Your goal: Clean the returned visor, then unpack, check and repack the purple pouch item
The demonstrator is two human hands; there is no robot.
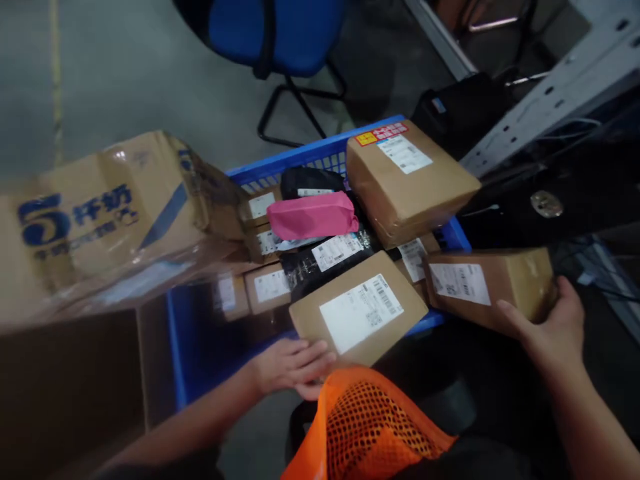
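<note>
My right hand (pixel 555 320) grips one end of a taped brown cardboard box (pixel 480 283), which has a white label and sits by the right edge of the blue crate (pixel 179 347). My left hand (pixel 295 367) has its fingers stretched out against the near edge of a flat cardboard box (pixel 357 310) with a large white label. That flat box lies tilted on the crate's near side. Behind it are a black parcel bag (pixel 305 270), a pink package (pixel 314 217) and a bigger carton (pixel 410 177) with a red and yellow sticker.
A large printed carton (pixel 105 213) stands at the left, partly over the crate. Beyond the crate is a blue chair (pixel 275 33). A perforated metal post (pixel 545 93) rises at the right. The orange mesh vest (pixel 370 427) hangs close to my hands.
</note>
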